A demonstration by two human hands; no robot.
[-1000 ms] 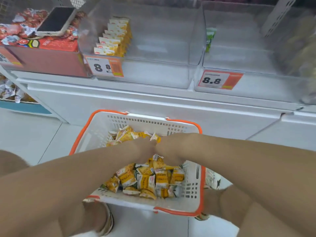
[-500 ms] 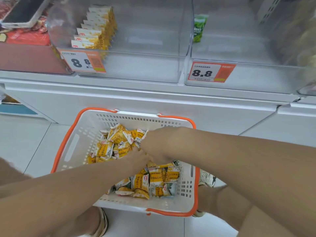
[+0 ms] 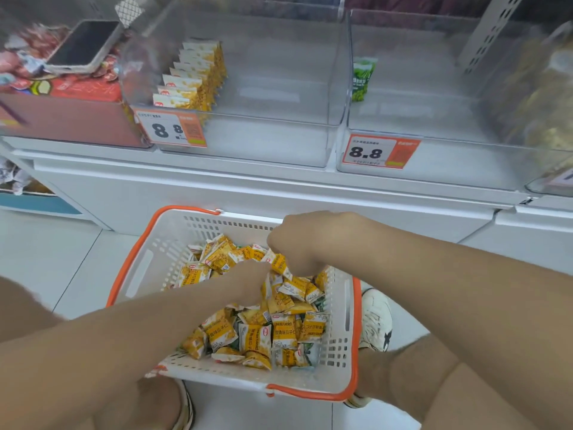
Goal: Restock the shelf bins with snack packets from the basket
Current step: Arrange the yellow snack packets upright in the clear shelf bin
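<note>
Two hands reach into a basket full of yellow snack packets.

The white basket (image 3: 173, 231) with an orange rim sits on the floor, below the shelf. The right hand (image 3: 307, 243) is curled down and grips some of the yellow snack packets (image 3: 257, 333). The left hand (image 3: 251, 280) is pushed in among them, and its fingers are hidden, so I cannot tell if it holds any. Up on the shelf, a clear bin (image 3: 263, 141) has one row of yellow packets (image 3: 192, 82) at its left side. The next bin (image 3: 434, 156) has a green packet (image 3: 362, 79).
</note>
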